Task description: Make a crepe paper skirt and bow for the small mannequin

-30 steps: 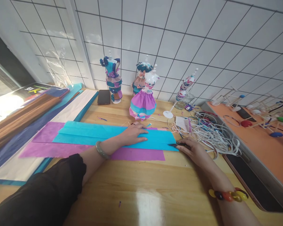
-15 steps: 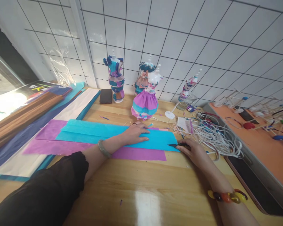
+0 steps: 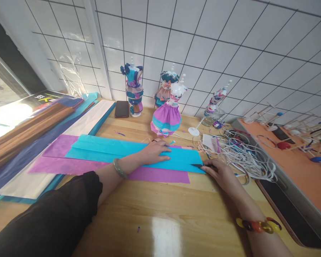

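Observation:
A long folded strip of blue crepe paper [image 3: 96, 147] lies across purple paper [image 3: 163, 175] on the wooden table. My left hand [image 3: 156, 151] rests flat on the blue strip, fingers spread and pressing it down. At the strip's right end, my right hand [image 3: 218, 170] is closed around black scissors [image 3: 199, 165]. Their dark blades are in a slit near the strip's lower right edge; most of the handle is hidden by my fingers.
Small dressed mannequins [image 3: 166, 117] stand along the tiled wall beside a dark phone [image 3: 122, 109]. White cords [image 3: 246, 157] heap at the right, next to an orange-topped surface [image 3: 289, 167]. Layered paper sheets [image 3: 77, 126] and brown paper [image 3: 34, 125] fill the left. A larger phone [image 3: 289, 214] lies lower right.
The camera view has shifted slightly. Both hands, the scissors and the paper stay in nearly the same positions relative to one another.

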`<action>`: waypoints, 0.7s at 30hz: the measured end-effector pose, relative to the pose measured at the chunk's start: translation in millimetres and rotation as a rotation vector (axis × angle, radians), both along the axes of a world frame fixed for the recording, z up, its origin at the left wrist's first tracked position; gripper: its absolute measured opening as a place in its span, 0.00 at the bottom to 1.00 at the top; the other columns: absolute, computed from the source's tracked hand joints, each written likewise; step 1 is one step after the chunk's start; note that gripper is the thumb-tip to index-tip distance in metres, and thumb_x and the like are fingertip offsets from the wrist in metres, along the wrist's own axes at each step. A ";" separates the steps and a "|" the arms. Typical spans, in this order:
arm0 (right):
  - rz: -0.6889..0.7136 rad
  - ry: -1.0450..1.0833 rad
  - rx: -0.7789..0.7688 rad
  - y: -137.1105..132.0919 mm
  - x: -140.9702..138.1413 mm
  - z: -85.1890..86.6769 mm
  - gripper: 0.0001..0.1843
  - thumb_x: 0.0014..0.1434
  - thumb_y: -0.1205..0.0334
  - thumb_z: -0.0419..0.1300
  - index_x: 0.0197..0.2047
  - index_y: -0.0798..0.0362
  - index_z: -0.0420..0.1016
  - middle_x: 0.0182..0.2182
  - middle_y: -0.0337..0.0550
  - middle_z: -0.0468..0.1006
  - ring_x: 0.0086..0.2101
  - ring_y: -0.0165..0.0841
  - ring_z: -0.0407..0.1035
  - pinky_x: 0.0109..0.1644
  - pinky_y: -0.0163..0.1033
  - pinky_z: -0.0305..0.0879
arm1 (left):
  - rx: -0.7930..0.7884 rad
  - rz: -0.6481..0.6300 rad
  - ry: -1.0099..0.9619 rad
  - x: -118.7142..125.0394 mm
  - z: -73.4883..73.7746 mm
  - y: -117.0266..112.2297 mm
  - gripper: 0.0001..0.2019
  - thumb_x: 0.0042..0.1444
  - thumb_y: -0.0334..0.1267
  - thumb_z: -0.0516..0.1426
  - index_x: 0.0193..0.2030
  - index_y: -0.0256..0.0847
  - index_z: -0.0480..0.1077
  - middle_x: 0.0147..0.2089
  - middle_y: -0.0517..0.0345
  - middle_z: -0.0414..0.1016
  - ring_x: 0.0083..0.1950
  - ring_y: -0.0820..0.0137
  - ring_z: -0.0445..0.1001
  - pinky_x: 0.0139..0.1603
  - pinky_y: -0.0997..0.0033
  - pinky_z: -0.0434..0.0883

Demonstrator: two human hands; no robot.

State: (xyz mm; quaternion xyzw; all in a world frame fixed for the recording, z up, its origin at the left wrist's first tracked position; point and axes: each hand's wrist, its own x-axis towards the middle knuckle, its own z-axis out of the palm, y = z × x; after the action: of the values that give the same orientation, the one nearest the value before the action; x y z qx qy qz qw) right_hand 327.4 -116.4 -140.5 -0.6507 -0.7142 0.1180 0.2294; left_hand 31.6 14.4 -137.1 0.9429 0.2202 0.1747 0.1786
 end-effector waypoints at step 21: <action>0.003 -0.029 0.026 3.4 -6.1 -4.6 0.17 0.54 0.46 0.57 0.38 0.51 0.72 0.33 0.47 0.75 0.35 0.41 0.70 0.38 0.44 0.67 | 0.022 0.002 -0.004 0.0 -3.5 1.8 0.21 0.55 0.52 0.52 0.51 0.47 0.70 0.55 0.55 0.66 0.58 0.62 0.60 0.58 0.62 0.58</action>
State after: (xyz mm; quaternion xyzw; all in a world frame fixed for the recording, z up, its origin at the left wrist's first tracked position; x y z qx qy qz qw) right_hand 321.3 -112.9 -145.1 -0.6483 -0.7197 0.0996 0.2276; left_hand 31.6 16.2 -140.7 0.9443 0.2186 0.1792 0.1687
